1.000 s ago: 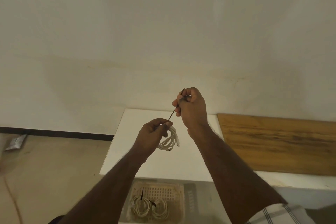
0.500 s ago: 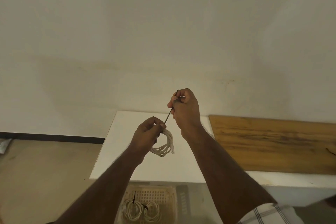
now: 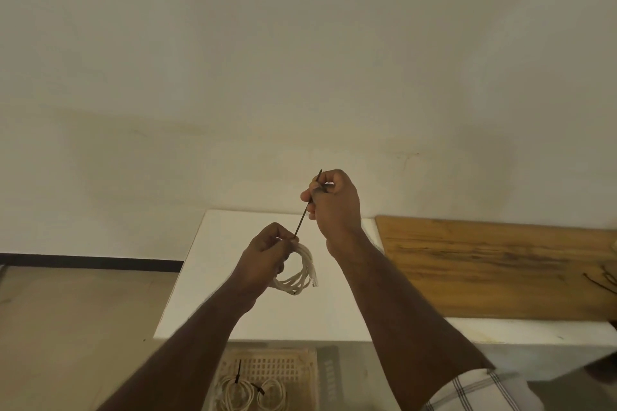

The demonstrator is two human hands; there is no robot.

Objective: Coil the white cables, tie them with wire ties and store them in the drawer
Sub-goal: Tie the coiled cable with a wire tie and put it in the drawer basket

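Note:
Above the white table top (image 3: 334,314), my left hand (image 3: 267,253) grips a coiled white cable (image 3: 302,272), whose loops hang down below the fingers. A thin black wire tie (image 3: 305,212) runs taut from the coil up into my right hand (image 3: 334,202), which pinches its free end; the tip sticks out above the fist. Below the table edge an open beige lattice drawer (image 3: 283,367) holds two coiled white cables (image 3: 250,394), each bound with a black tie.
A brown wooden board (image 3: 494,264) lies on the table's right part, with a few dark ties (image 3: 604,280) at its right edge. A plain wall stands behind. Bare floor (image 3: 76,320) and a black skirting strip lie to the left.
Both hands keep the same hold on the coil and the tie. The view has drifted, so hands and table sit slightly further left in the frame.

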